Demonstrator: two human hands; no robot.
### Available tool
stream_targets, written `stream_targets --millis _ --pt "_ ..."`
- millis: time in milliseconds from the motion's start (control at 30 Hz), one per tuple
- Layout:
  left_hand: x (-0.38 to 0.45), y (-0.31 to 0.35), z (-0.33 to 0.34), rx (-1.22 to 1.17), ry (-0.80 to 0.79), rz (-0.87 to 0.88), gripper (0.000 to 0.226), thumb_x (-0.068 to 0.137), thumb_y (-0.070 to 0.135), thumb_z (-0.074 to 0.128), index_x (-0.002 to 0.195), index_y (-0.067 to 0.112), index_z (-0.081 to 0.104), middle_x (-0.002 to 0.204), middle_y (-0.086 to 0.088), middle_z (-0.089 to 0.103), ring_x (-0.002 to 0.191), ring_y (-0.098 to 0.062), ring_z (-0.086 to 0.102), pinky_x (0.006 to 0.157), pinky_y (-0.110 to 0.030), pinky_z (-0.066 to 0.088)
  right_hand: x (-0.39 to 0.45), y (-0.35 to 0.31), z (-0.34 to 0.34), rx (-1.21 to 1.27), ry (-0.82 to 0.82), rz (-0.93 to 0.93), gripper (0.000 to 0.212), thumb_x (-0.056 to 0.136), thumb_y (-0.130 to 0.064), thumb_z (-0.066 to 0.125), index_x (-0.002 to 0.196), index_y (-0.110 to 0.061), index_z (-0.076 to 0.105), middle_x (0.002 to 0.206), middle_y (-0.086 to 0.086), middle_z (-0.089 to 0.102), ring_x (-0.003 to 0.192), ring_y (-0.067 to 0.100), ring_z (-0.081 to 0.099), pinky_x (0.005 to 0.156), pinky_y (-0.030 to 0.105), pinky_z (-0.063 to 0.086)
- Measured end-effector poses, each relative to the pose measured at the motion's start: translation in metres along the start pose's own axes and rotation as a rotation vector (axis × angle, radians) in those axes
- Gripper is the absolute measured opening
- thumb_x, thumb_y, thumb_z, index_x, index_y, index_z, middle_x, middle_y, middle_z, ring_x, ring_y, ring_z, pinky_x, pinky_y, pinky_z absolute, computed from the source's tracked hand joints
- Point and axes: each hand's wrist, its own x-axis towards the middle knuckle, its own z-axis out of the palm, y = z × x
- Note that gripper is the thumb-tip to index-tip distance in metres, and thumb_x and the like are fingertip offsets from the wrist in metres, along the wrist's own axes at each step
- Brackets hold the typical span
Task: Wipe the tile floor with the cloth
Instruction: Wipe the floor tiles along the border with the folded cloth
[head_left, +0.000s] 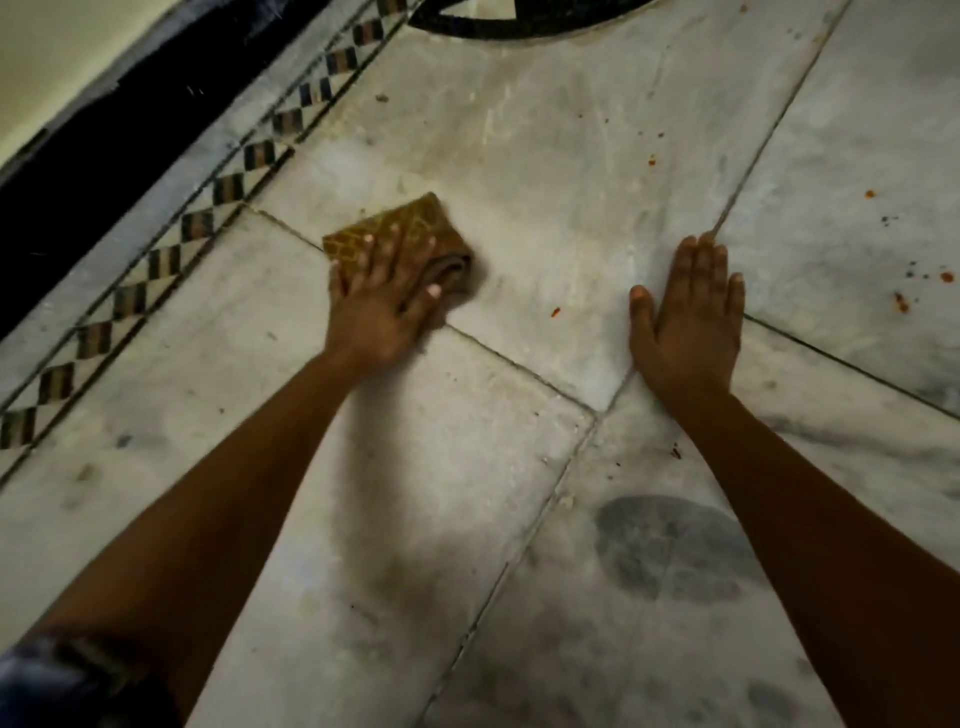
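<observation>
Your left grip (382, 291) lies flat, fingers spread, pressing the folded cloth (410, 221) beneath it onto the tile floor (545, 182). The cloth looks soft, light and prone to bunching, so bear down over its middle. Your right grip (685, 322) rests released, flat on the floor.

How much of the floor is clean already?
Not much looks done: no tile is plainly spotless. Right now the left hand presses the cloth on the floor near the patterned border, while the right hand rests flat. Left to do: the orange spots to the right and the dark smudge near the bottom.
</observation>
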Motion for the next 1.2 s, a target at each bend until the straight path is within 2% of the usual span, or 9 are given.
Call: stream_targets --millis 133,267,367,500,633,900,1033,1100,1200 --pt "0.063 0.003 -0.017 -0.085 -0.058 -0.241 0.060 0.096 0.056 0.022 0.149 0.036 0.001 0.159 0.000 -0.010 0.145 -0.026 -0.012 0.113 -0.053 -0.010 0.012 0.010 -0.003 -0.017 0.013 0.023 0.074 0.091 -0.048 0.016 0.149 -0.003 0.009 0.157 0.017 0.008 0.146 0.027 0.005 0.116 0.037 -0.003" --pt "0.066 0.040 -0.008 -0.096 -0.036 -0.118 0.058 0.096 0.055 0.021 0.149 0.036 0.004 0.159 0.000 -0.008 0.145 -0.026 -0.012 0.112 -0.053 -0.011 0.032 0.019 -0.002 -0.044 0.001 0.038 0.076 0.089 -0.048 0.014 0.148 -0.002 0.008 0.157 0.017 0.006 0.146 0.027 0.004 0.116 0.037 -0.003" --pt "0.023 0.021 0.004 -0.057 -0.023 0.029 0.064 0.090 0.061 0.020 0.148 0.039 0.004 0.159 0.006 -0.008 0.146 -0.020 -0.010 0.113 -0.048 -0.010 0.049 0.029 -0.004 -0.036 -0.011 0.057 0.077 0.089 -0.049 0.013 0.148 -0.001 0.007 0.157 0.017 0.005 0.146 0.027 0.003 0.116 0.037 -0.003" --pt "0.030 -0.015 -0.009 -0.089 -0.022 -0.149 0.060 0.094 0.056 0.027 0.147 0.039 0.003 0.159 0.004 -0.007 0.146 -0.021 -0.008 0.114 -0.048 -0.006 0.056 0.034 0.000 -0.031 -0.010 0.095 0.078 0.089 -0.051 0.016 0.149 -0.003 0.005 0.157 0.016 0.005 0.146 0.026 0.004 0.117 0.038 -0.002" --pt "0.096 0.014 -0.019 -0.091 -0.020 -0.259 0.058 0.097 0.054 0.024 0.148 0.037 0.002 0.159 0.000 -0.011 0.145 -0.024 -0.013 0.113 -0.052 -0.010 0.055 0.032 0.000 -0.043 0.001 0.103 0.078 0.089 -0.050 0.019 0.149 -0.002 0.007 0.157 0.017 0.007 0.146 0.027 0.007 0.116 0.038 -0.001" --pt "0.162 0.149 -0.012 -0.074 -0.066 0.066 0.060 0.096 0.056 0.021 0.149 0.034 0.006 0.159 -0.002 -0.006 0.145 -0.029 -0.008 0.112 -0.054 -0.010 0.057 0.032 0.001 -0.061 0.005 0.098 0.079 0.087 -0.051 0.019 0.148 -0.003 0.007 0.157 0.015 0.008 0.146 0.025 0.007 0.116 0.037 -0.001" --pt "0.113 0.135 0.002 0.051 -0.017 0.359 0.065 0.087 0.060 0.013 0.148 0.038 0.012 0.159 0.003 0.002 0.146 -0.022 -0.003 0.113 -0.050 -0.004 0.056 0.031 0.000 -0.033 0.035 0.094 0.080 0.087 -0.053 0.017 0.148 -0.001 0.014 0.156 0.017 0.014 0.145 0.028 0.013 0.116 0.039 0.003" --pt "0.107 0.113 0.002 0.047 0.014 0.333 0.062 0.088 0.060 0.014 0.147 0.041 0.014 0.159 0.005 0.005 0.146 -0.020 0.000 0.113 -0.048 -0.001 0.056 0.031 0.000 -0.034 0.047 0.092 0.082 0.085 -0.054 0.013 0.148 -0.001 0.014 0.156 0.017 0.014 0.145 0.028 0.013 0.116 0.039 0.003" --pt "0.144 0.111 -0.007 0.005 0.015 0.137 0.056 0.097 0.053 0.022 0.149 0.036 0.010 0.159 0.003 -0.001 0.146 -0.022 -0.003 0.113 -0.052 -0.004 0.056 0.030 0.000 -0.033 0.030 0.100 0.081 0.087 -0.054 0.013 0.148 -0.002 0.012 0.157 0.016 0.012 0.145 0.027 0.010 0.116 0.037 0.000"
